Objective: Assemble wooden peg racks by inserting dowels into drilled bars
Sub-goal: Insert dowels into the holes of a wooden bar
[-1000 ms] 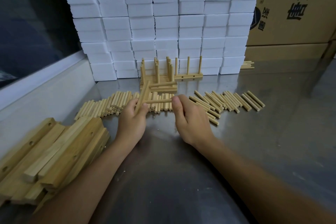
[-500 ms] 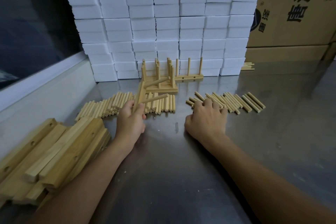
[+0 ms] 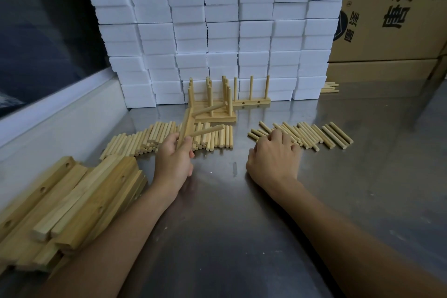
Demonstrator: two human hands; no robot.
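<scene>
Bar (image 3: 185, 126) (two dowels in) gripped by left hand (image 3: 174, 158); right hand (image 3: 274, 155) on loose dowels (image 3: 312, 133).

The bench (image 3: 242, 237) has a wide bare patch in the middle, between the two arms and on toward the near edge. On the right the metal is bare too, up to the cardboard boxes (image 3: 391, 19). At the back a tall wall of white blocks (image 3: 217, 31) shuts the way. Finished racks (image 3: 217, 109) with pegs sticking up stand just in front of it. Two rows of dowels lie across the middle, a left row (image 3: 145, 140) and a right row (image 3: 314, 133), with a bare gap between them. A pile of wooden bars (image 3: 72, 201) fills the near left corner. A low ledge (image 3: 60, 116) runs along the left side.
</scene>
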